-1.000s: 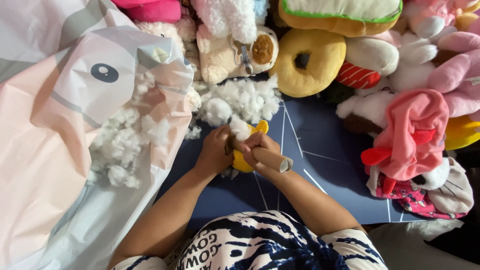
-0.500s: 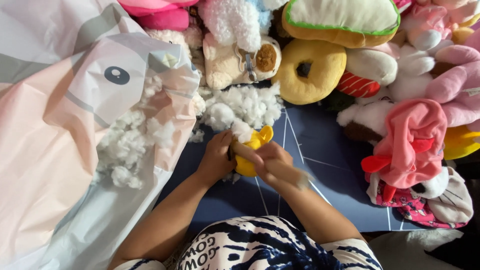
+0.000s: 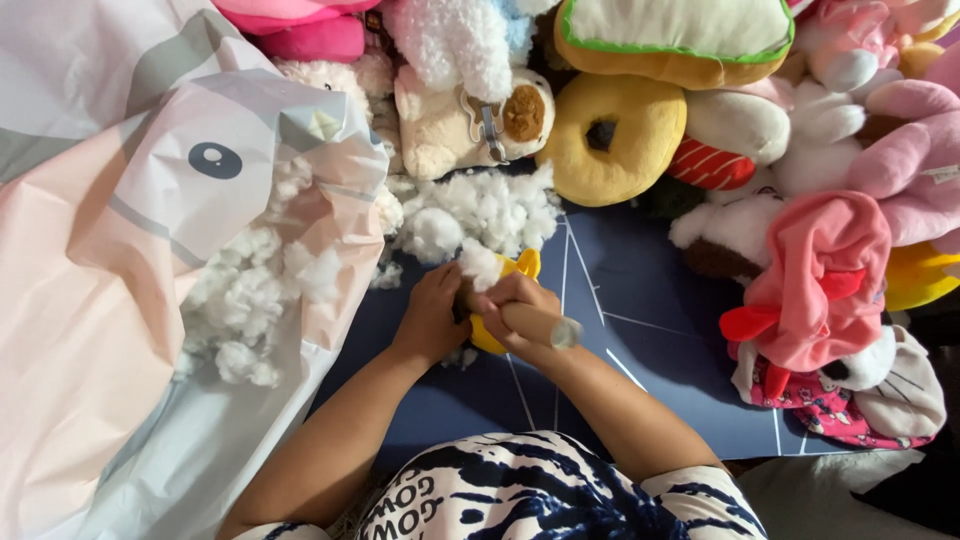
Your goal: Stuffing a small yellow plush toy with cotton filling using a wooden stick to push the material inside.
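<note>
Yellow plush toy [image 3: 500,300] on blue mat [image 3: 660,340]

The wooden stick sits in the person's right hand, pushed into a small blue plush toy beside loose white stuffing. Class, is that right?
Not quite: the head view shows the small plush toy is yellow, not blue. The rest stands: the right hand grips the wooden stick, beside loose white stuffing.
</note>
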